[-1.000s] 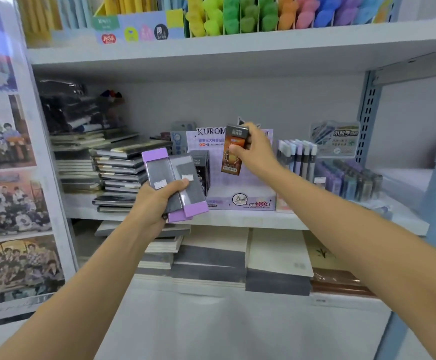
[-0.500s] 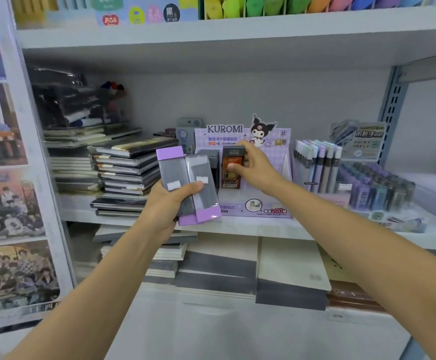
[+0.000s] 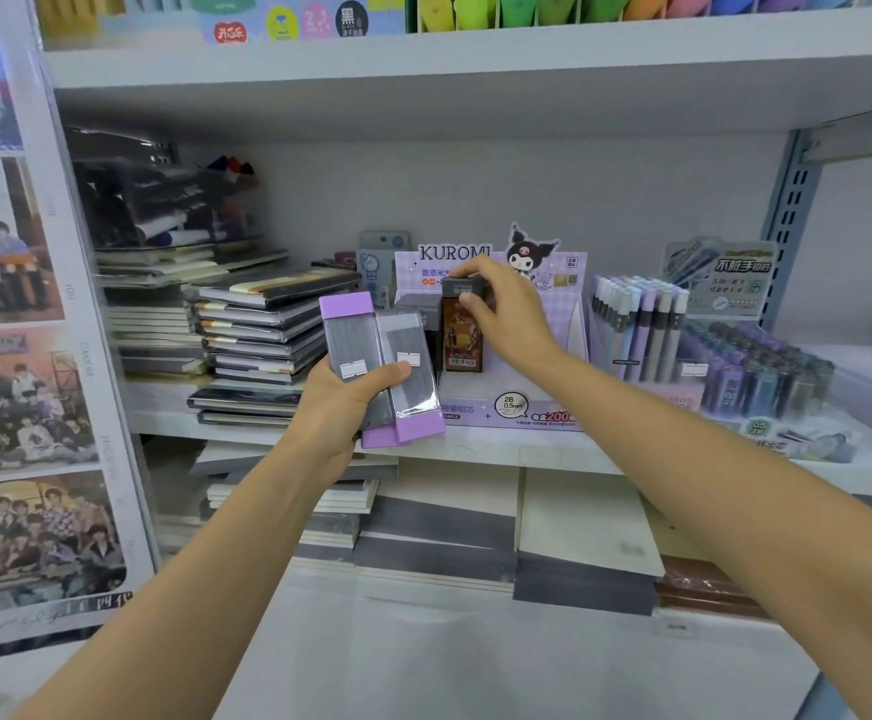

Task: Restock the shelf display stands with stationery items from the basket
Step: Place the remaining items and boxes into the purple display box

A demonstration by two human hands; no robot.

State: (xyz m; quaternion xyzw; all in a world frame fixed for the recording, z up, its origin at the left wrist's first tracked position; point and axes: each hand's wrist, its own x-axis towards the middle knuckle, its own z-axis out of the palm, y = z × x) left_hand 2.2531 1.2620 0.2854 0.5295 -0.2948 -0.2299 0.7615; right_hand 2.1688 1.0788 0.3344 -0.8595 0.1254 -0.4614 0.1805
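Two clear flat lead cases with purple end caps point(image 3: 381, 371) fanned in left hand point(image 3: 342, 407), fingers clenched around lower halves, thumb across fronts. Right hand point(image 3: 506, 314) at purple Kuromi cardboard display stand point(image 3: 543, 356) on white middle shelf point(image 3: 480, 449); fingers pinch top of brown-orange upright lead box with dark cap point(image 3: 462, 332), box apparently seated in stand's left slot beside dark box point(image 3: 418, 306). Stacked dark-covered notebooks point(image 3: 262, 335) left of stand.

My lead cases point(image 3: 381, 366) are grey with lilac caps; the box point(image 3: 462, 332) is dark brown and orange; the display stand point(image 3: 532, 413) is pale purple, checked.
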